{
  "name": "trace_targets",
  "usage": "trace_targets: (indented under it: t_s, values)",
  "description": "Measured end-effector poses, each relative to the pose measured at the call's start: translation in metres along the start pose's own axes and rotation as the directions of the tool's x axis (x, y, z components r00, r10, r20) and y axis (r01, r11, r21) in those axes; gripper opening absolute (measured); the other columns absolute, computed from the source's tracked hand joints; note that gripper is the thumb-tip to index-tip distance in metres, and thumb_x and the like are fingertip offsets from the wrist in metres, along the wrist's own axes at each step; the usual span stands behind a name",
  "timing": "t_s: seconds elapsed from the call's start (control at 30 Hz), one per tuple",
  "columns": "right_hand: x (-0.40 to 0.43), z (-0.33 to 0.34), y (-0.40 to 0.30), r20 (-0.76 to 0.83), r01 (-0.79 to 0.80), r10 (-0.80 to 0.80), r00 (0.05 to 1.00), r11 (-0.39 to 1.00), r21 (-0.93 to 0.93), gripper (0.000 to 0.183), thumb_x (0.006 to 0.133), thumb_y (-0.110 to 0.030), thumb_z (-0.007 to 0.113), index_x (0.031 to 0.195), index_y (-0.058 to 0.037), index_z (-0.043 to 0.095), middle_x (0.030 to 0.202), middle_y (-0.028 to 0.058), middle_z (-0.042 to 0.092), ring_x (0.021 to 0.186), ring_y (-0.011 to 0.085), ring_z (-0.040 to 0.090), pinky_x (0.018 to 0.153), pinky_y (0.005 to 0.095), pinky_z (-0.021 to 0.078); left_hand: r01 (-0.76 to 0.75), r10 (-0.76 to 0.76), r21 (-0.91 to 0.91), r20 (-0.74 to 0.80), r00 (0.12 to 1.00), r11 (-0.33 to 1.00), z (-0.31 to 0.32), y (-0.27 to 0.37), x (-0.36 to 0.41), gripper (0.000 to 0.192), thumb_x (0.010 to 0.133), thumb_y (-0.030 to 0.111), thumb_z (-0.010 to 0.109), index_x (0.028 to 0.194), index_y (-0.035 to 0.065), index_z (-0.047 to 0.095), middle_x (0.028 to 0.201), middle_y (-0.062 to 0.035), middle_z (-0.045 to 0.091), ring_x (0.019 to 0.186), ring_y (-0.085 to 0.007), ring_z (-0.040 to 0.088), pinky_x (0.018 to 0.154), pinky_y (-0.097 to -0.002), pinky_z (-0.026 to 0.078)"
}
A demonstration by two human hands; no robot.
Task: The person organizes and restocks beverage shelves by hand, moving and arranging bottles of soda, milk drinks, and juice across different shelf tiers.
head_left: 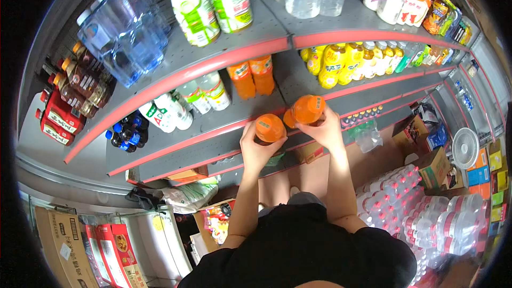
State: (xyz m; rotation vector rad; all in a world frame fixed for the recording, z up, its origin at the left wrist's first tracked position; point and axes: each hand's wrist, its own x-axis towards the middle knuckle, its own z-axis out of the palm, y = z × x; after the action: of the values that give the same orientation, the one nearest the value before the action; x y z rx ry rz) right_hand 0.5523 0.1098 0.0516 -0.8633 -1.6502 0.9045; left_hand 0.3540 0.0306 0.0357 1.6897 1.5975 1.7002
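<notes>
My left hand (pixel 256 150) is closed around an orange drink bottle (pixel 271 127), held in front of the shelf's red front edge. In my right hand (pixel 326 128) is a second orange drink bottle (pixel 307 109), a little farther forward and to the right. A small orange part (pixel 289 119) shows at that bottle's left side; I cannot tell what it belongs to. Beyond my hands, two orange soda bottles (pixel 251 78) stand side by side on the middle shelf (pixel 216 128). My fingers partly hide both held bottles.
The upper shelf (pixel 232 50) overhangs the middle one and holds large water bottles (pixel 124 34). Yellow drink bottles (pixel 340 64) stand right of the orange pair, milk drink bottles (pixel 168 114) to the left. Wrapped water packs (pixel 424 216) and a fan (pixel 465 148) are at my right.
</notes>
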Motion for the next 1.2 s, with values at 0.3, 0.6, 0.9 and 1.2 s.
trace_targets:
  t_s: [0.3,0.6,0.9,1.2]
  values:
    - [0.107,0.007,0.039,-0.12,0.098,-0.093,0.988,0.995,0.036,0.064,0.072,-0.02,0.087,0.126,-0.0034,0.058,0.105,0.0134,0.072,0.091,0.024,0.073,0.078,0.0357,0.0575,0.233,-0.276,-0.333,-0.088,0.957,0.914,0.066,0.012,0.021,0.053,0.07,0.005,0.086,0.116,0.0002,0.061,0.109,-0.0082,0.067,0.102,-0.0183,0.066,0.093,-0.0343,0.052]
    - [0.211,0.056,0.085,-0.109,0.236,-0.234,0.966,0.972,0.002,0.052,0.073,-0.027,0.083,0.115,-0.0042,0.063,0.1,0.0187,0.072,0.091,0.0366,0.07,0.079,0.0398,0.0559,0.307,-0.395,-0.496,-0.08,0.915,0.812,0.096,0.012,0.033,0.055,0.076,0.001,0.083,0.123,0.0004,0.055,0.114,-0.0086,0.067,0.105,-0.018,0.065,0.093,-0.0336,0.053]
    - [0.248,0.063,0.092,0.018,0.089,-0.088,0.996,0.956,-0.279,0.048,0.086,-0.041,0.065,0.123,-0.0106,0.063,0.131,0.0185,0.061,0.123,0.0376,0.055,0.099,0.0459,0.0452,0.314,-0.395,-0.508,-0.057,0.917,0.802,0.098,0.013,0.028,0.054,0.076,0.0,0.084,0.12,0.0013,0.055,0.114,-0.0084,0.066,0.105,-0.0183,0.066,0.094,-0.0337,0.053]
    - [0.246,0.058,0.091,0.023,0.23,-0.232,0.972,0.937,-0.261,0.048,0.089,-0.042,0.061,0.125,-0.0096,0.062,0.13,0.0202,0.061,0.122,0.0402,0.055,0.099,0.0475,0.0453,0.335,-0.409,-0.518,-0.031,0.912,0.787,0.111,0.005,0.025,0.06,0.075,0.0,0.085,0.124,-0.0017,0.051,0.113,-0.0116,0.067,0.103,-0.0188,0.067,0.093,-0.0349,0.054]
